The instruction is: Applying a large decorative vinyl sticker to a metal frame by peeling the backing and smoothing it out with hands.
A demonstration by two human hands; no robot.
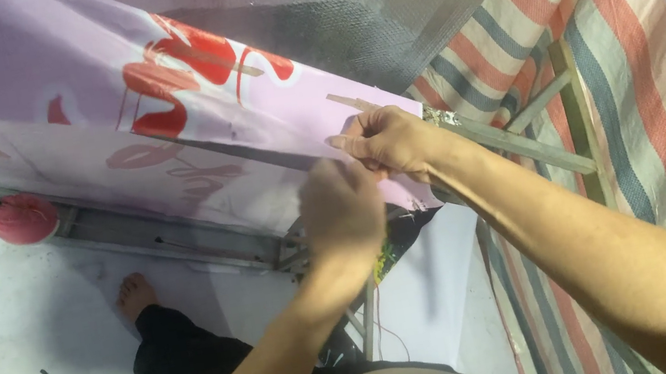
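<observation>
Pink printed vinyl banner sheet [187, 121], long axis ten-to-four, edge pinched by right hand [393, 143]; left hand [343, 210] blurred, nearby at seven o'clock, grip indiscernible

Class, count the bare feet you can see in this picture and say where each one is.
1. The bare foot stands on the pale floor at lower left, below the metal frame rail, at the end of a black trouser leg. A second foot may be hidden.

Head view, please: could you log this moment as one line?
left hand: at banner edge | right hand: pinching pink banner edge | metal frame bar beneath | striped tarp alongside
</observation>
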